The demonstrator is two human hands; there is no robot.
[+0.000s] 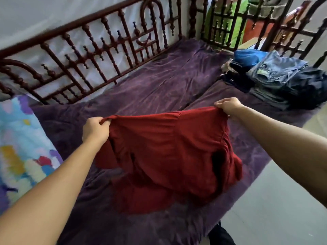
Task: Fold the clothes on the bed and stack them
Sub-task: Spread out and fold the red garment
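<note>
**Red shirt held up, stack partly built**

The left hand (95, 130) and right hand (228, 105) each pinch an upper corner of the red shirt (164, 152), stretching its top edge taut between them; the cloth hangs over the purple bedspread (159, 85), its lower part trailing on it; this piece is not yet folded. At the far right of the bed sits a pile of folded clothes (279, 82), jeans on top; so part of the work looks done.

Single head-worn wide-angle view, facing forward and down, close above the bed (168, 80), railing (88, 55) along the far side
</note>
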